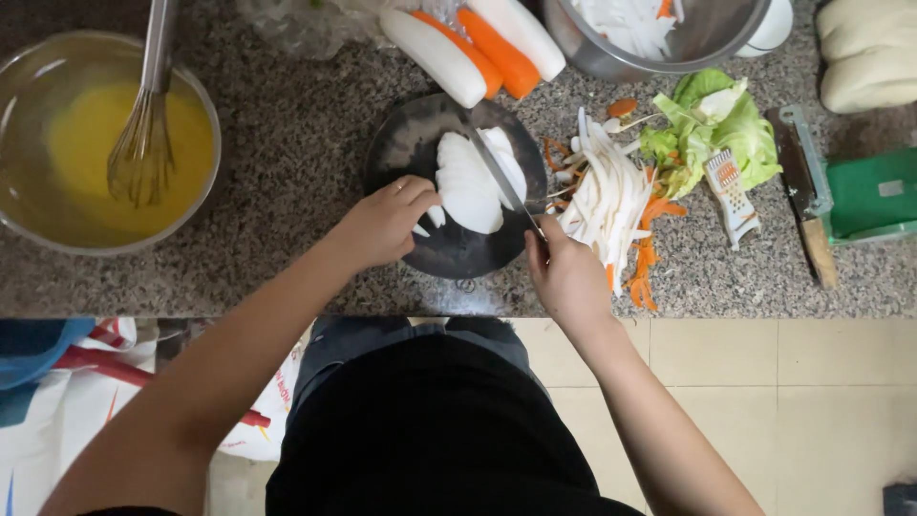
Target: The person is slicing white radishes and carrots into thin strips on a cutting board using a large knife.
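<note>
Radish slices, white and overlapping, lie on a round dark board near the front edge of the speckled tabletop. Left hand rests on the board, fingertips curled down against the left edge of the slice stack; its grip presses the stack rather than enclosing it. A few small white bits lie just beside those fingertips. Right hand has its grip closed around the handle of a knife; the blade runs diagonally up-left across the slices, and whether the edge touches them cannot be told.

Right of board: pile of white strips mixed with orange peelings, touching the board's right rim. Beyond that, green lettuce leaves and a small white grater lying flat. Far right: green box with a wooden-handled tool alongside.

Behind board: two whole peeled radishes and two carrots side by side, a steel bowl holding white pieces.

Far left: metal bowl of yellow beaten liquid, whisk standing in it.
</note>
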